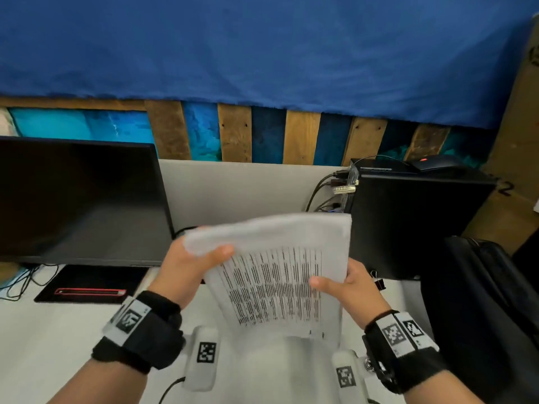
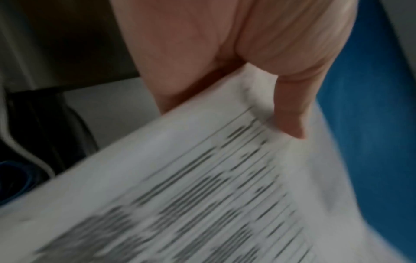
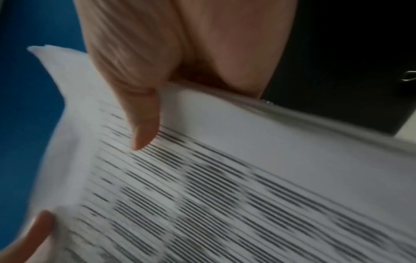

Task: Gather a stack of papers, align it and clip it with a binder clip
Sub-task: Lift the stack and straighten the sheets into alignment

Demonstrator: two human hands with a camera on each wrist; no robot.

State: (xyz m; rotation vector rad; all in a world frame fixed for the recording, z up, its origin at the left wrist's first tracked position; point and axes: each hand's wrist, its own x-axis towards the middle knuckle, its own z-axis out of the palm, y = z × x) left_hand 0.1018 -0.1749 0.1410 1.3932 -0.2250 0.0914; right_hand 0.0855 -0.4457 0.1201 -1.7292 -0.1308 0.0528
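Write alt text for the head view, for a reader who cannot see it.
Two hands hold a stack of printed papers upright above a white desk, the left hand gripping its left edge and the right hand its right edge. A black binder clip lies on the desk beyond the right hand, with a dark monitor to the left and a black computer to the right.

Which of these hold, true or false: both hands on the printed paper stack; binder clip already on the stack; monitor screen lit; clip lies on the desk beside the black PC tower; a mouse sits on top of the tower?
1. Both the left hand and the right hand grip the white printed paper stack. True.
2. The small black binder clip is on the stack. False: it is off the stack.
3. The black flat monitor is lit. False: its screen is dark.
4. The clip lies on the white desk beside the black PC tower. True.
5. A black mouse sits on the tower. True.
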